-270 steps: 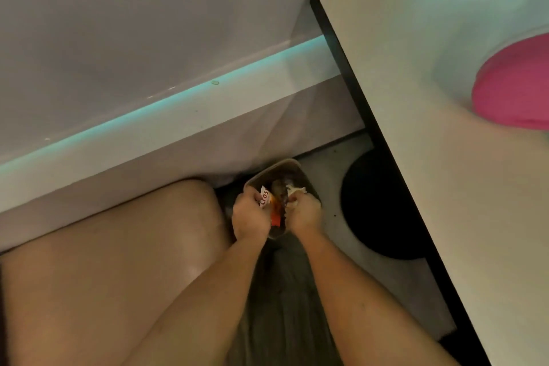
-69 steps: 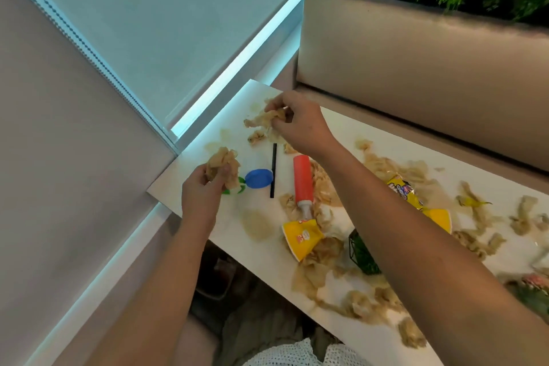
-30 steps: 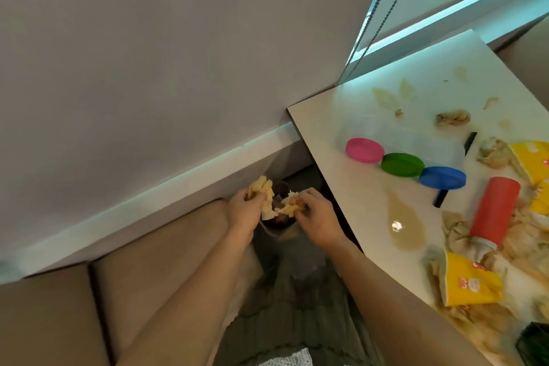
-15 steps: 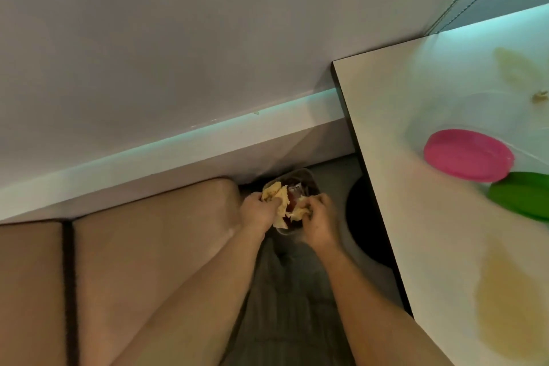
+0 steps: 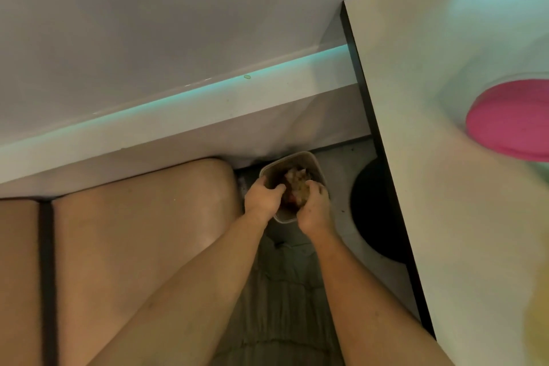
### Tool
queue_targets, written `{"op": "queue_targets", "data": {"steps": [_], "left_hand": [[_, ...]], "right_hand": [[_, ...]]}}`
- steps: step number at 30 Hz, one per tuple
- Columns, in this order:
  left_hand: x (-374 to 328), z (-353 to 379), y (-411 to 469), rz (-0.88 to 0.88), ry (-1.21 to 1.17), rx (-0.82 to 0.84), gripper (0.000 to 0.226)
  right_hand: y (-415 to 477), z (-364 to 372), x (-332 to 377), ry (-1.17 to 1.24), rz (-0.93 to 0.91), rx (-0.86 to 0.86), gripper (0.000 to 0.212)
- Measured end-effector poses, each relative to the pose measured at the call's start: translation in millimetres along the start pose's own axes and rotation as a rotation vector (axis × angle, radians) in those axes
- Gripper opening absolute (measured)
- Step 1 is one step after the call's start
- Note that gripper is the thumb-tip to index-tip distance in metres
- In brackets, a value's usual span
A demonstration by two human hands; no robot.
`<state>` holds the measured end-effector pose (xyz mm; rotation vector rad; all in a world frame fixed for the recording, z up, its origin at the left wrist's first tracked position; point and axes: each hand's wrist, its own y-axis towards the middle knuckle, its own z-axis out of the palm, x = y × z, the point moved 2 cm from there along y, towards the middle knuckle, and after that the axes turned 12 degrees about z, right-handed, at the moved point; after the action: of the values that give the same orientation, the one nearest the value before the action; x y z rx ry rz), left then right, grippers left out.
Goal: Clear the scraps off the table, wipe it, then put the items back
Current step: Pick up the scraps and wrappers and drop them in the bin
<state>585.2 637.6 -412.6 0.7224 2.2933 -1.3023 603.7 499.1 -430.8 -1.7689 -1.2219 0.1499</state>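
Both hands are reaching down to the small bin point(image 5: 292, 156), which is standing on the floor. The right hand point(image 5: 315, 205) is curling round a wad of brownish scraps point(image 5: 298, 182) that is sitting inside the bin. The left hand point(image 5: 263, 197) is bending its fingers over the bin's left rim; whether it is gripping anything cannot be told. Right of the bin, the bench point(image 5: 430, 163) is carrying a pink lid point(image 5: 511, 119). Left of the bin a tan seat cushion point(image 5: 133, 217) is lying.
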Motion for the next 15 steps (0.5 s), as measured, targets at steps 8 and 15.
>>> {"op": "queue_targets", "data": {"steps": [8,15], "left_hand": [[-50,-44,-84,0.127,-0.114,-0.056,0.050],[-98,-75,-188,0.273,-0.218,-0.087,0.047]], "right_hand": [[-69,-62,36,0.118,-0.176,0.035,0.049],[-166,-168,85,0.065,-0.408,0.078,0.035]]}}
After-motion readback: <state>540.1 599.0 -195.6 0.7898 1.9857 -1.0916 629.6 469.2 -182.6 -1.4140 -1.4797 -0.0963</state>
